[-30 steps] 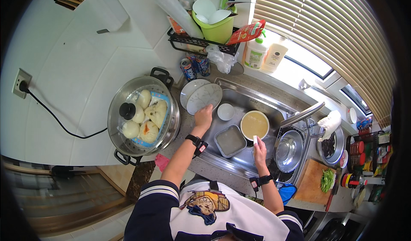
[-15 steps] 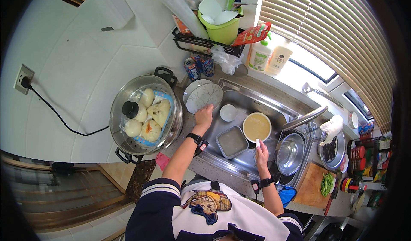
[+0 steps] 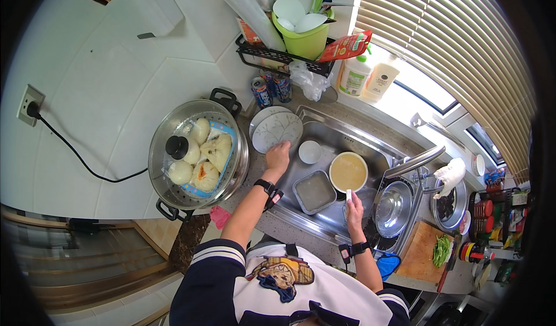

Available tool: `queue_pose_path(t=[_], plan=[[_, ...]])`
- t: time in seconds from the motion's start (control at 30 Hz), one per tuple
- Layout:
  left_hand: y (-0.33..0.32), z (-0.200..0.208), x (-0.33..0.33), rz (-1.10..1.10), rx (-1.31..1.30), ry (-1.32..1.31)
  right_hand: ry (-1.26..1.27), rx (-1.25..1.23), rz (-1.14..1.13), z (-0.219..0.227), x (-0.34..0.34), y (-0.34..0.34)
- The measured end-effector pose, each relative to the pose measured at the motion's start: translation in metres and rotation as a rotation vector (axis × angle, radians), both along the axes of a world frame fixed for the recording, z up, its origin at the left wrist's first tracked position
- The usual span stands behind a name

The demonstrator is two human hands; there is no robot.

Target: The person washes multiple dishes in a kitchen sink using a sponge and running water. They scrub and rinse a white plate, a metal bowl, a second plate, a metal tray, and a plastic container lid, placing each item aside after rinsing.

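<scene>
My left hand (image 3: 278, 157) is closed on the near rim of a white plate (image 3: 277, 130) with a grey branch pattern, at the sink's left edge. Another pale plate (image 3: 258, 115) lies partly beneath it. Inside the steel sink (image 3: 324, 219), my right hand (image 3: 354, 209) grips the white handle of a small pot (image 3: 348, 171), which has a pale rim and a tan interior or liquid. Beside the pot are a square metal container (image 3: 313, 191) with cloudy liquid and a small white bowl (image 3: 310, 151). How my left fingers sit under the plate is hidden.
Left of the sink stands a lidded steamer (image 3: 168, 123) holding several buns. A faucet (image 3: 414, 160) reaches over the sink, above a steel basin (image 3: 393, 208). To the right, a cutting board (image 3: 418, 252) bears chopped greens and a knife (image 3: 446, 277). Drink cans (image 3: 261, 92) stand behind the plates.
The whole view has shifted very slightly. Both hands keep their hold on the plate and the pot handle, with no clear movement of either thing.
</scene>
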State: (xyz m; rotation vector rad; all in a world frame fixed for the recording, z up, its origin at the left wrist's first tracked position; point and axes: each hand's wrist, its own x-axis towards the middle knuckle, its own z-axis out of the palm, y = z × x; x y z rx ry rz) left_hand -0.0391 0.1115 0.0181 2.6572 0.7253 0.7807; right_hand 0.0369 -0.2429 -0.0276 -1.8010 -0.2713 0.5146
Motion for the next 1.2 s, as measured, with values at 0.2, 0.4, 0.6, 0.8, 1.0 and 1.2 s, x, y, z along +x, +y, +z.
queue_pose_path(t=[0.2, 0.4, 0.6, 0.8, 1.0, 1.2], plan=[[0.002, -0.008, 0.007, -0.034, 0.039, -0.038, -0.003, 0.031, -0.054, -0.012, -0.004, 0.000], [0.009, -0.016, 0.014, -0.039, 0.125, 0.030, 0.008, 0.040, -0.078, -0.022, -0.008, -0.007], [0.015, -0.027, 0.015, 0.025, 0.046, 0.069, 0.065, 0.017, -0.043, -0.031, -0.010, -0.016], [0.010, -0.031, 0.006, 0.056, 0.038, 0.129, 0.122, 0.001, -0.109, -0.049, -0.013, -0.017], [-0.036, -0.015, 0.013, 0.002, -0.069, -0.014, 0.256, 0.085, -0.226, -0.046, -0.015, -0.010], [-0.115, -0.069, 0.068, -0.225, -0.851, 0.181, 0.629, 0.045, -0.376, -0.028, -0.015, -0.004]])
